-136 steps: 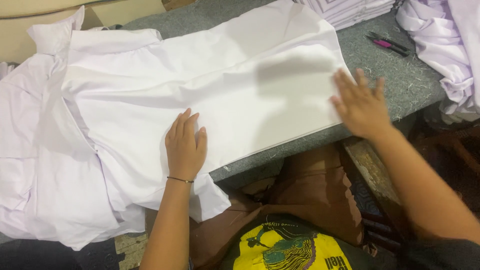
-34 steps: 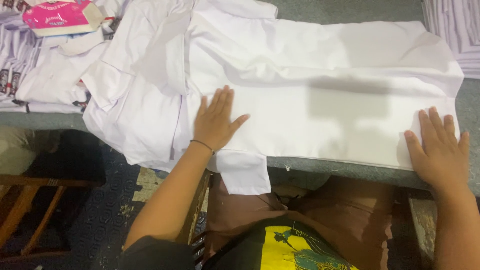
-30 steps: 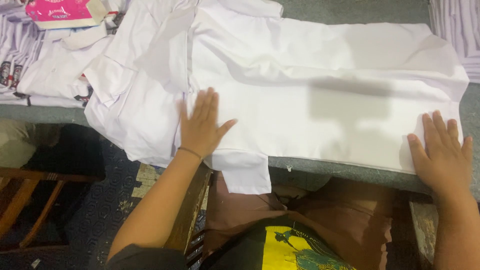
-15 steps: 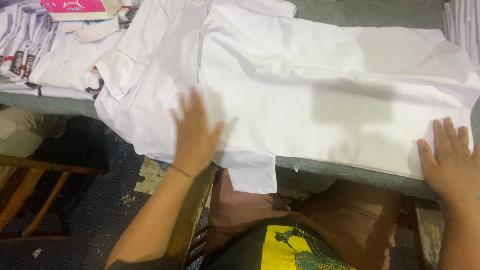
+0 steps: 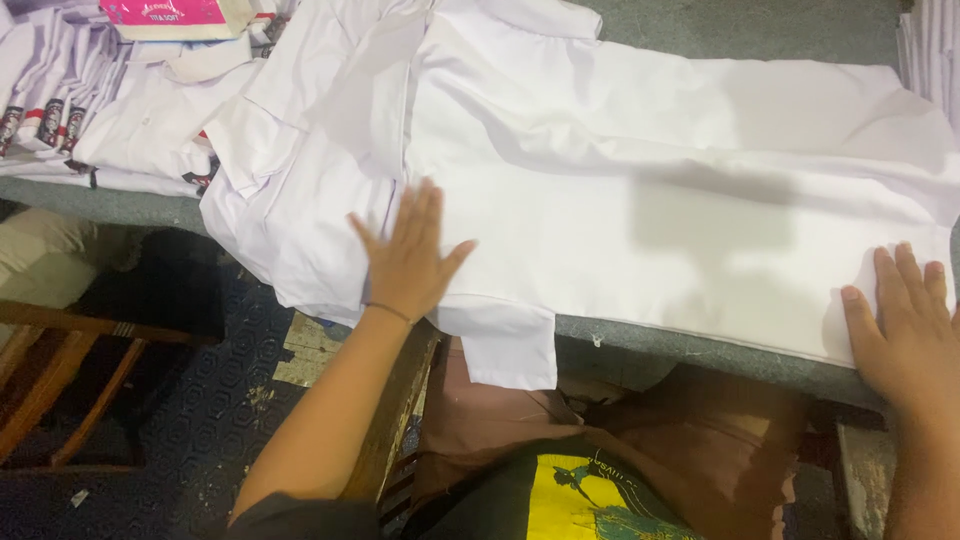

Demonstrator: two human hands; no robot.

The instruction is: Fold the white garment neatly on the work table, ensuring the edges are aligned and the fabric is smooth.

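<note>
Left hand (image 5: 408, 258): fingers (image 5: 420, 205) stretched out and slightly apart, palm flat on the white shirt (image 5: 640, 210), gripping nothing. A thin dark band circles the wrist. The hand lies near the shirt's left part, close to the near edge of the worktop (image 5: 700, 345).

Right hand (image 5: 905, 335): fingers (image 5: 900, 285) straight and a little apart, palm pressed flat on the shirt's near right corner, clasping nothing. Part of the hand is cut off by the picture's right edge.

White shirt: spread flat lengthwise across the grey worktop, between the two hands. A folded flap (image 5: 510, 345) of it hangs over the near edge, just right of the left wrist. Its left portion lies rumpled and overlaps the worktop's edge.

Further white garments (image 5: 110, 130): a heap at far left on the worktop, some with dark and red printed marks, touching the shirt's left side.

Pink box (image 5: 170, 14): on top of that heap, at the upper left.

Stack of white cloth (image 5: 935, 55): at the far right edge, only partly in view.

Wooden chair frame (image 5: 60, 370): below the worktop at left, on a dark patterned floor (image 5: 190, 400).
</note>
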